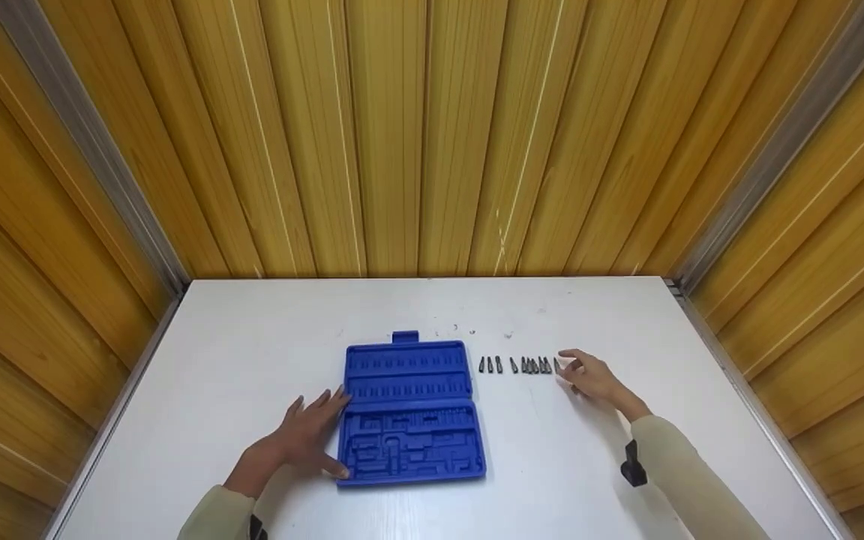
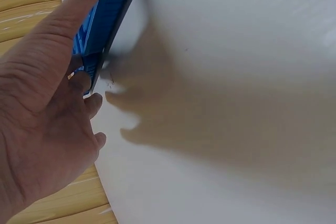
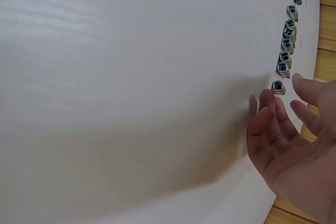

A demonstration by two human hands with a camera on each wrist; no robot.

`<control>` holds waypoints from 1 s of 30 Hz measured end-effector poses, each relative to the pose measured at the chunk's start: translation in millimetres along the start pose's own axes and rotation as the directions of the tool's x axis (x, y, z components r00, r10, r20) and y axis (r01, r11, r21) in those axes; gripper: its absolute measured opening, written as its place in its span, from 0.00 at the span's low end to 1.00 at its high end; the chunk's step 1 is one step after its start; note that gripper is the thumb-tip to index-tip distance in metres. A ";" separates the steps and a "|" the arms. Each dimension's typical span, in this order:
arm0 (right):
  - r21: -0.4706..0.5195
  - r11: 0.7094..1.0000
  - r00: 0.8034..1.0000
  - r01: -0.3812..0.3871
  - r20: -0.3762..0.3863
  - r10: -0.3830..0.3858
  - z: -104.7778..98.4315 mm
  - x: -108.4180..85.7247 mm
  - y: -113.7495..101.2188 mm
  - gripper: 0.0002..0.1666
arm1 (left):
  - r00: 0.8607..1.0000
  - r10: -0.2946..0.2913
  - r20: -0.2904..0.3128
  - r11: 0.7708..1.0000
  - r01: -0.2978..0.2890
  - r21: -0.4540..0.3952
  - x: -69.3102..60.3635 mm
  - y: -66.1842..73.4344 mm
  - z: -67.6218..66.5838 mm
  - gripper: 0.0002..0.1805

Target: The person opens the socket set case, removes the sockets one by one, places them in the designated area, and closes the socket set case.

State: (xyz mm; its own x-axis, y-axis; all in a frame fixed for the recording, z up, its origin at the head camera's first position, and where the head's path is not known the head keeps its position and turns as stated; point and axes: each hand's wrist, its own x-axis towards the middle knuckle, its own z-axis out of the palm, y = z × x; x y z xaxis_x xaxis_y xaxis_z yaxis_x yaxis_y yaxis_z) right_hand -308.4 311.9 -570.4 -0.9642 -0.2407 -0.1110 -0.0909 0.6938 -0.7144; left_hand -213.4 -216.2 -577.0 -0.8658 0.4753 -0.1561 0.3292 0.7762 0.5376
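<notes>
A blue plastic socket case (image 1: pixel 411 480) lies unfolded on the white table, with moulded recesses in both halves. My left hand (image 1: pixel 301 439) rests spread along its left side, thumb on the near left corner, fingertips at the edge by the hinge. In the left wrist view the thumb (image 2: pixel 79 9) lies on the case rim. Several small dark metal sockets (image 1: pixel 535 366) stand in a row right of the case; the right wrist view shows their square holes. At the row's right end, my right hand (image 1: pixel 593 380) has its fingers apart around the last socket (image 3: pixel 278 87); contact is unclear.
The white table (image 1: pixel 267 337) meets yellow wood-patterned panels (image 1: pixel 387 150) at its back and both sides. Metal posts (image 1: pixel 102 142) stand at the corners. A latch tab (image 1: pixel 405 337) sticks out from the case's far edge, and small marks (image 1: pixel 508 335) dot the table beyond it.
</notes>
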 end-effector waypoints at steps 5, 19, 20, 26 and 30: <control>0.017 0.992 0.992 0.128 0.000 -0.128 2.0 6.4 -17.5 0.23 | 0.999 -0.015 0.030 0.997 0.013 0.080 4.7 5.1 -8.7 0.72; 0.219 0.950 0.952 0.223 0.163 -0.261 51.5 24.6 -89.3 0.26 | 0.997 0.051 -0.051 0.966 -0.062 -0.250 21.2 -4.7 -27.2 0.53; 0.249 0.945 0.950 0.213 0.174 -0.260 55.6 26.0 -92.1 0.27 | 0.995 0.058 -0.083 0.955 -0.080 -0.284 23.7 -6.6 -27.7 0.50; 0.306 0.935 0.951 0.176 0.193 -0.242 76.7 35.3 -102.7 0.31 | 0.975 -0.016 -0.221 0.903 -0.081 -0.423 38.6 -12.9 -26.4 0.37; 0.283 0.944 0.958 0.170 0.176 -0.225 86.3 41.1 -106.7 0.31 | 0.952 -0.191 -0.240 0.849 0.037 -0.527 45.0 -11.7 -19.1 0.33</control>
State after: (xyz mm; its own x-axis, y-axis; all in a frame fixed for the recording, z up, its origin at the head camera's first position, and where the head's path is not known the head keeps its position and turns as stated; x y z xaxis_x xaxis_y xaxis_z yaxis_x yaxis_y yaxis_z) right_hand -316.9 169.3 -558.4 -0.8598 -0.5063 -0.0670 -0.1793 0.4220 -0.8887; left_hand -263.5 -211.8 -574.4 -0.9773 0.2053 -0.0526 0.0485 0.4585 0.8874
